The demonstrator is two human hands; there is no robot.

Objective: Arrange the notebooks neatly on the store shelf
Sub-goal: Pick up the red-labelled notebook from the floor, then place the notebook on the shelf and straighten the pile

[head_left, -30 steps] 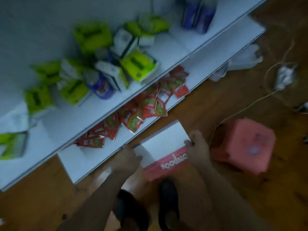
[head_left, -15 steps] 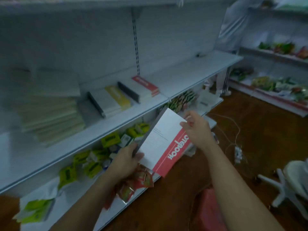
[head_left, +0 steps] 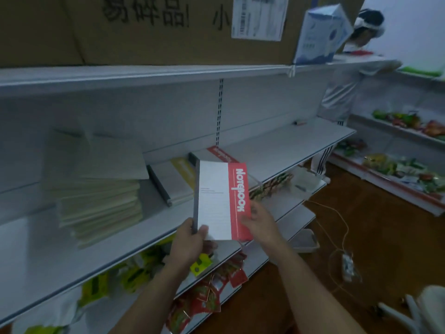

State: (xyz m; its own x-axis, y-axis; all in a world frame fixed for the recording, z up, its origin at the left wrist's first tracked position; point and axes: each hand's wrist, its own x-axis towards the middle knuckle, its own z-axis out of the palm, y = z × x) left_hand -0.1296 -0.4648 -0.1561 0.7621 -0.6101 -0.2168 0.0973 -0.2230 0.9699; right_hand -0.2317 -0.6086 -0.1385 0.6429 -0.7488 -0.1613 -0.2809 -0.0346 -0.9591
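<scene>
I hold a white notebook with a red strip (head_left: 216,201) upright in front of the middle shelf (head_left: 289,150). My left hand (head_left: 190,242) grips its lower left corner by the grey spine, thumb on the cover. My right hand (head_left: 258,225) holds the lower right edge over the red strip. Behind it on the shelf lie a yellow-strip notebook (head_left: 173,179) and a red-strip notebook (head_left: 216,151), flat, side by side. Further left sits a tall pile of pale notebooks (head_left: 98,189).
A cardboard box (head_left: 149,30) fills the top shelf. Green and red packets (head_left: 204,292) crowd the lower shelves. Another person (head_left: 346,88) stands at the shelf's right end. A cable with a power strip (head_left: 348,263) lies on the wooden floor, a white stool (head_left: 423,309) at lower right.
The notebook rose from near the floor to the middle shelf's height and turned upright. Both hands stayed on it, and my view lifted from the low shelves to the upper ones.
</scene>
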